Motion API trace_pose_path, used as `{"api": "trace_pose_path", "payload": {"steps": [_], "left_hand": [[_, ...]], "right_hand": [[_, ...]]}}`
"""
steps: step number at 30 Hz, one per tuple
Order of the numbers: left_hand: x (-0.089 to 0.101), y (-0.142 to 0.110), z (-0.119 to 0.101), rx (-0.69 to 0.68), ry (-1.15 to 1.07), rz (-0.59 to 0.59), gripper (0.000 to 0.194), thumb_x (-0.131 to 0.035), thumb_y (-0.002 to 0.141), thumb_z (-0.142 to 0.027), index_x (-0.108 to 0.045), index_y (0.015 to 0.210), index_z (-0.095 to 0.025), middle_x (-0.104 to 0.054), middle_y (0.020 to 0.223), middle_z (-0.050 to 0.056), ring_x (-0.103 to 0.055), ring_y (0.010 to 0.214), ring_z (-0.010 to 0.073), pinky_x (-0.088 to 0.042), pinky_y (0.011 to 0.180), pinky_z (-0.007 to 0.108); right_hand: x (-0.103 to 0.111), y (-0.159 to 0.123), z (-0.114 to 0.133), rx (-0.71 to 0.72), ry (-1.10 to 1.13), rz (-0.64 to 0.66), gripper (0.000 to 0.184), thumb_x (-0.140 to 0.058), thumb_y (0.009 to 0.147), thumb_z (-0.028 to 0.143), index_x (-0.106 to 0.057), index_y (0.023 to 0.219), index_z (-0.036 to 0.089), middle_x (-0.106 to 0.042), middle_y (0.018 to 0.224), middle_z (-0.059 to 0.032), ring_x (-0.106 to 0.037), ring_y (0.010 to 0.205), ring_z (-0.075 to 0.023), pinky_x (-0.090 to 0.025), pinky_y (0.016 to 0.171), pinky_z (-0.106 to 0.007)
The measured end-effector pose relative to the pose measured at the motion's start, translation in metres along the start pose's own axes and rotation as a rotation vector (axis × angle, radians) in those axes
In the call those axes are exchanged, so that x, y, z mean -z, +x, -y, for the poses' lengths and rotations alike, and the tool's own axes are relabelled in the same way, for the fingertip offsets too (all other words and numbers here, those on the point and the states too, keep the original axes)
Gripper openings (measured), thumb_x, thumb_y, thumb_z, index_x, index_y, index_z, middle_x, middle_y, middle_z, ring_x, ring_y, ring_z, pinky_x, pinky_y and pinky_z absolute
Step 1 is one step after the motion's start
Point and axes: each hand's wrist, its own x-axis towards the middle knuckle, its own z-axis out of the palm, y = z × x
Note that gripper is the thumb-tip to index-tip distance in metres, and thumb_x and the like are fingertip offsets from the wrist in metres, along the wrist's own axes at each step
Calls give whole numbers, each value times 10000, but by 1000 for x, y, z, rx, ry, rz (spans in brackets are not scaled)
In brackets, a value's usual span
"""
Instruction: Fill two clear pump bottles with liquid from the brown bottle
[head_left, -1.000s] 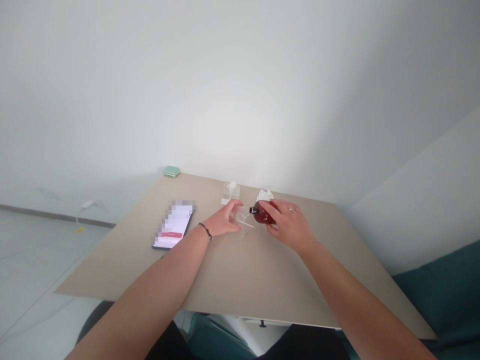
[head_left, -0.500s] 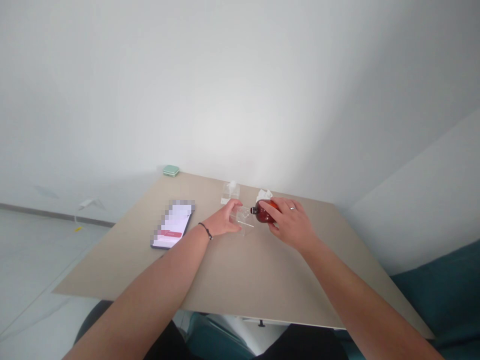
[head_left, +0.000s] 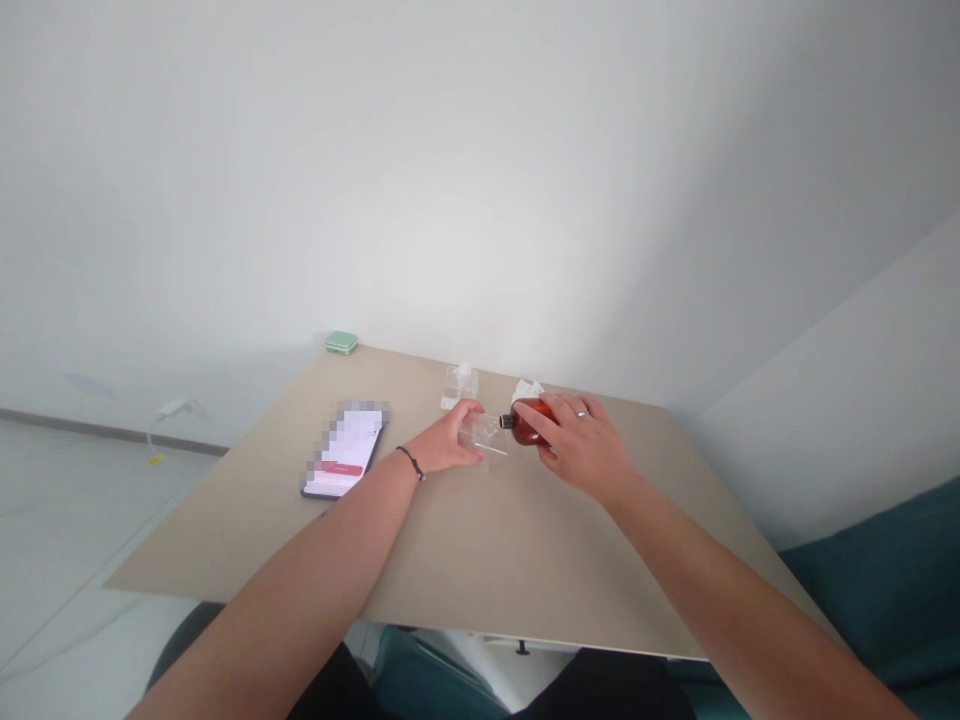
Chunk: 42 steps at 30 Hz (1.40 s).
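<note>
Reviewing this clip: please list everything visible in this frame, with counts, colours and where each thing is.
amber bottle: 1, reddish brown, held on its side in the right hand, neck pointing left
clear plastic container: 1, transparent, at the left hand's fingers
clear box: 1, transparent with white inside, far side of table
tissue: 1, white, behind the bottle
smartphone: 1, dark, screen lit, left on table
small case: 1, mint green, table's far corner
table: 1, beige, under these things
sofa: 1, teal, right of table
wristband: 1, black, left wrist
ring: 1, silver, right hand
left hand: 1, centre-left
right hand: 1, centre-right
</note>
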Motion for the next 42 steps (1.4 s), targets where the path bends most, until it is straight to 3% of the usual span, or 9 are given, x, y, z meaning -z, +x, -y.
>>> {"api": "trace_pose_path", "payload": {"steps": [13,25,31,38,42], "left_hand": [[1,0,1,-80,45,-34,714,-785,651,-271,-440,1275,-222,-575,1154,58,-516,680,84,-477,698,281],[1,0,1,-69,-9,-14,733,-784,649,-257,-417,1283,-221,-563,1183,67,-580,848,148,-491,773,308],[0,1,0,-45,-27,7,740,-773,650,-254,-398,1288,-219,-554,1181,65,-556,764,115,-486,756,306],[0,1,0,-63,-25,-2,743,-775,640,-247,-407,1285,-213,-564,1191,80,-582,864,159,-490,788,319],[0,1,-1,-48,-29,1,748,-770,644,-233,-400,1293,-208,-564,1198,85,-576,812,138,-495,761,308]], "right_hand": [[11,9,-4,94,-42,9,500,-562,871,181,-539,1359,291,-584,1320,-141,-525,1149,-297,-282,973,-435],[17,12,-2,93,-48,23,522,-545,860,163,-548,1363,303,-584,1325,-136,-517,1135,-299,-264,987,-453],[20,15,-2,114,-61,30,508,-527,869,146,-558,1350,305,-589,1316,-130,-519,1108,-292,-261,991,-462],[21,16,-3,127,-79,29,497,-516,872,125,-558,1337,296,-593,1300,-125,-515,1099,-279,-271,974,-449],[20,17,-3,132,-93,16,480,-511,879,134,-558,1327,298,-596,1286,-120,-508,1091,-277,-265,980,-452]]}}
